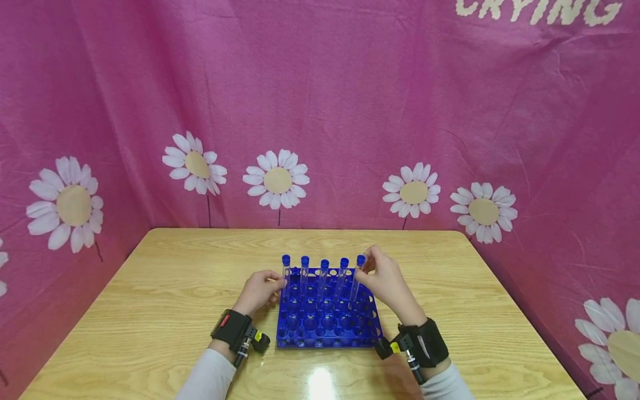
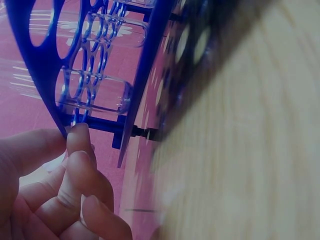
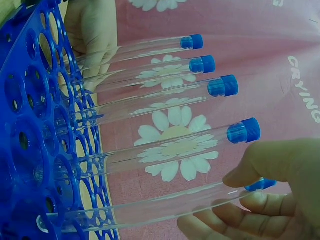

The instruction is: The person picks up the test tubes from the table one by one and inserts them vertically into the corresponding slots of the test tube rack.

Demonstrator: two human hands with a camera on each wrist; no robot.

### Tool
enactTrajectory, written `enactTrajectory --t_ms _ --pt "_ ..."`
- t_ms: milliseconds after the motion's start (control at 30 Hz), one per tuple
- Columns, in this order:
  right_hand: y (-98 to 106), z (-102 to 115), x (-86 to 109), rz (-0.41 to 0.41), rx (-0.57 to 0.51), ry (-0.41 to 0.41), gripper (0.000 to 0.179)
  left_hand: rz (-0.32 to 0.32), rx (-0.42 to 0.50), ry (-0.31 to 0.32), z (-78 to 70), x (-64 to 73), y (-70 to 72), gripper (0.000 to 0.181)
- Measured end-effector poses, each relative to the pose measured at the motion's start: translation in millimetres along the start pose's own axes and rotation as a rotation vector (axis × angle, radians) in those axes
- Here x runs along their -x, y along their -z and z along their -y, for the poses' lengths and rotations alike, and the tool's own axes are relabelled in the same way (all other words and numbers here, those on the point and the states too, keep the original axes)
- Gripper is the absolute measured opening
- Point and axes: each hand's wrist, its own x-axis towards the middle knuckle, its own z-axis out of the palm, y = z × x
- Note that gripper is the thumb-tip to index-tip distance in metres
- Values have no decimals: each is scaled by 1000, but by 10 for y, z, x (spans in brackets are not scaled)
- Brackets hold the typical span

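Note:
A blue plastic test tube rack [image 1: 330, 336] with rows of round holes stands on the table in front of me. Several clear test tubes with blue caps stand upright in a row across it. My left hand [image 1: 260, 291] grips the rack's left edge; in the left wrist view, thumb and fingertips meet at the corner of its upper plate [image 2: 37, 85]. At the right end of the row, my right hand [image 1: 387, 278] pinches a test tube [image 3: 165, 206] just below its cap. That tube's lower end sits in a rack hole, and it leans slightly.
The wooden table [image 1: 175, 289] extends around the rack on all sides. A pink cloth [image 1: 345, 122] with white daisies hangs behind and beside the table. Both wrists wear black straps with small cameras, close to the rack's front corners.

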Motion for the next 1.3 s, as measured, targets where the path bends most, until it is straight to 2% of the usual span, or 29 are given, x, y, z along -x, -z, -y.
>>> enactTrajectory --t_ms 500,800,1100,1300 --pt "62 38 9 53 -11 -20 23 -3 13 10 -12 -2 4 17" --pt "210 24 26 108 -56 -9 23 2 16 10 1 -3 -6 17" --pt "304 -235 -49 109 -7 -44 22 -2 32 10 -3 -3 0 17" --pt "287 -451 -87 171 74 -96 25 2 28 16 6 -15 -3 17"
